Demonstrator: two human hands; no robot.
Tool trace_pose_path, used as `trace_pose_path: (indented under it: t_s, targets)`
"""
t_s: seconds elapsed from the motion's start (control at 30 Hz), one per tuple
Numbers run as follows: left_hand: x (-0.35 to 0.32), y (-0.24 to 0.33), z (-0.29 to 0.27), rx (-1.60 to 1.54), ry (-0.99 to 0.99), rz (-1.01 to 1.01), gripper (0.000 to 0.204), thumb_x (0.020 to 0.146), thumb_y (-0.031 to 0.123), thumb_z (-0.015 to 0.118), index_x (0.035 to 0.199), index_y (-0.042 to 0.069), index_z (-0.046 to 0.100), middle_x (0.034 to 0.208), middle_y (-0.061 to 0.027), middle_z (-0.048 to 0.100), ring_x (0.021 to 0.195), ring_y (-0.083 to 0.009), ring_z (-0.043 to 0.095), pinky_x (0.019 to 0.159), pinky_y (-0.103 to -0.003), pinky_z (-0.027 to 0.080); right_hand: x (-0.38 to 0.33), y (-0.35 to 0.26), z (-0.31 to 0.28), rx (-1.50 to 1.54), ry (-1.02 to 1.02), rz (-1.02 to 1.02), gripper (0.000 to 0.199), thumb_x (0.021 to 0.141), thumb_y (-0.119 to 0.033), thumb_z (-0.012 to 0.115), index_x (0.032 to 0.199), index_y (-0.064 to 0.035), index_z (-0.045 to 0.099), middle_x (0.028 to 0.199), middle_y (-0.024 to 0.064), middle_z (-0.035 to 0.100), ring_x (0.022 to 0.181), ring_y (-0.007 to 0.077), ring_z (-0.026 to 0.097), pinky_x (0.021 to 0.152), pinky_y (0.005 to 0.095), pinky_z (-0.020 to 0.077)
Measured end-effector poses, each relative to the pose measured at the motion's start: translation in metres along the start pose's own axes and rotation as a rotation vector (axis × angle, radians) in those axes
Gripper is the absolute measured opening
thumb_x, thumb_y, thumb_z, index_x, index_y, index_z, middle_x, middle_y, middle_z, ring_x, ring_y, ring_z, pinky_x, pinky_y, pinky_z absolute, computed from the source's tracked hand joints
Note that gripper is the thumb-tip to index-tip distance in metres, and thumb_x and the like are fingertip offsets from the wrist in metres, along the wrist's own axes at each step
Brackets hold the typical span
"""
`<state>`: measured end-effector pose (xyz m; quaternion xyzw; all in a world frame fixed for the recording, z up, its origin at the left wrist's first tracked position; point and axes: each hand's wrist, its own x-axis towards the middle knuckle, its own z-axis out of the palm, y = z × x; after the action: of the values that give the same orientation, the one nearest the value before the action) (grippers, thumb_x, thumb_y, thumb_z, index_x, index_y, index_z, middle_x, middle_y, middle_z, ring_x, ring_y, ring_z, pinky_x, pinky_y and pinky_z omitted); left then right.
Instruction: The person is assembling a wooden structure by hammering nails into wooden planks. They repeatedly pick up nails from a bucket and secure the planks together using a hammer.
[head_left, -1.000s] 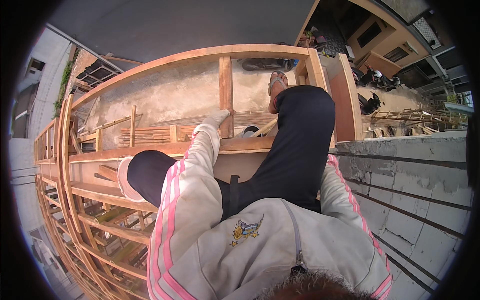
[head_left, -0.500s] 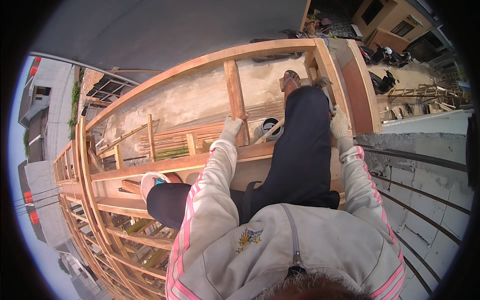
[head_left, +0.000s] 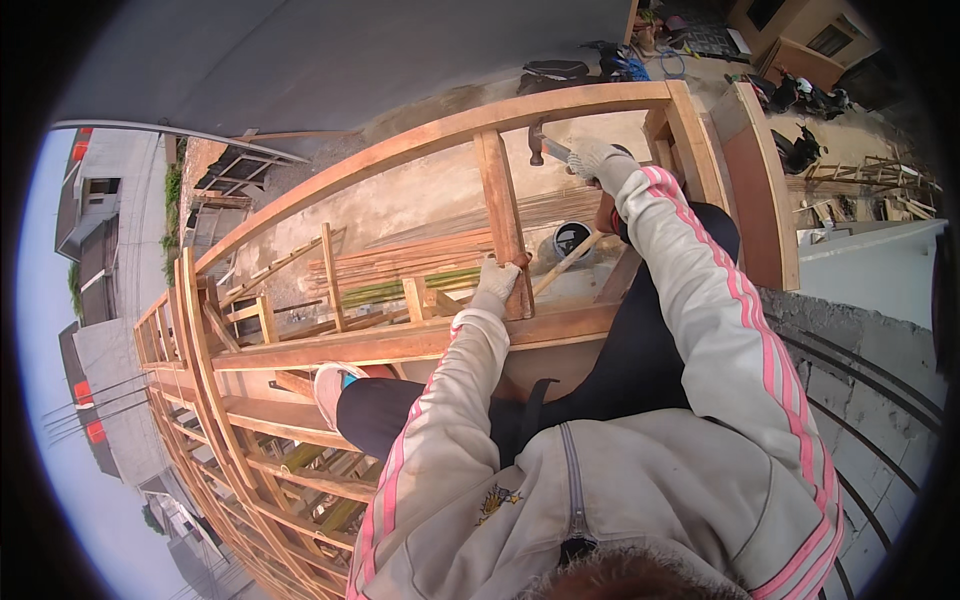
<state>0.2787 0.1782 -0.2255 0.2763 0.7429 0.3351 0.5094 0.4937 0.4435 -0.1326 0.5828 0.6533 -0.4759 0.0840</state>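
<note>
Timber rails of the reddish-brown wooden frame (head_left: 400, 345) fan out under me, with open gaps between them dropping to the ground far below. My gloved left hand (head_left: 497, 282) is clenched around the foot of the upright wooden post (head_left: 503, 225), just above the cross rail I straddle. My gloved right hand (head_left: 592, 160) grips the handle of a dark-headed hammer (head_left: 541, 147), raised beside the curved top rail, near the frame's far right corner. Grey block wall (head_left: 850, 350) closes my right side.
</note>
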Motion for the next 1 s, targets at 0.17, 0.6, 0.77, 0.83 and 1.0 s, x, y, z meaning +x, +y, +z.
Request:
trace_pose_path:
  t_s: [0.17, 0.6, 0.77, 0.83, 1.0]
  targets:
    - [-0.008, 0.01, 0.0, 0.018, -0.025, -0.023, 0.051, 0.079, 0.035, 0.084, 0.107, -0.004, 0.068, 0.089, -0.0112, 0.071, 0.076, -0.0183, 0.065, 0.067, -0.034, 0.052, 0.084, 0.058, 0.111, 0.134, -0.076, 0.084, 0.029, 0.091, -0.024, 0.065, 0.111, -0.0051, 0.074, 0.084, 0.0205, 0.074, 0.072, 0.0317, 0.074, 0.059, 0.0455, 0.057]
    - [-0.008, 0.006, 0.0, 0.085, -0.004, -0.043, 0.061, 0.077, 0.032, 0.087, 0.115, -0.005, 0.057, 0.095, -0.0135, 0.07, 0.076, -0.0212, 0.068, 0.067, -0.035, 0.056, 0.089, 0.059, 0.158, 0.49, -0.188, -0.098, 0.042, 0.104, -0.043, 0.04, 0.122, -0.0126, 0.062, 0.064, 0.0053, 0.058, 0.043, 0.0181, 0.052, 0.038, 0.0372, 0.0399]
    - [-0.024, 0.023, 0.0, 0.006, 0.022, -0.095, 0.063, 0.076, 0.036, 0.086, 0.115, -0.005, 0.057, 0.095, -0.0161, 0.07, 0.081, -0.0262, 0.068, 0.072, -0.038, 0.055, 0.096, 0.075, 0.157, 0.722, -0.113, 0.042, 0.042, 0.103, -0.042, 0.039, 0.114, -0.0102, 0.065, 0.06, 0.0064, 0.056, 0.041, 0.0207, 0.05, 0.037, 0.0418, 0.0391]
    - [-0.028, 0.026, 0.0, 0.057, 0.065, 0.004, 0.063, 0.076, 0.036, 0.086, 0.114, -0.005, 0.058, 0.094, -0.0157, 0.071, 0.08, -0.0271, 0.068, 0.072, -0.039, 0.055, 0.093, 0.074, 0.153, 0.772, -0.11, 0.014, 0.041, 0.103, -0.04, 0.04, 0.112, -0.0094, 0.065, 0.061, 0.0074, 0.058, 0.04, 0.0216, 0.05, 0.038, 0.0425, 0.0393]
    - [-0.025, 0.021, 0.0, 0.104, 0.073, 0.053, 0.046, 0.08, 0.02, 0.075, 0.114, -0.004, 0.056, 0.095, -0.014, 0.069, 0.084, -0.0241, 0.068, 0.073, -0.037, 0.055, 0.05, 0.054, 0.142, 0.625, 0.118, -0.209, 0.036, 0.099, -0.038, 0.051, 0.11, -0.0068, 0.065, 0.071, 0.0145, 0.065, 0.052, 0.0324, 0.059, 0.05, 0.0459, 0.0475]
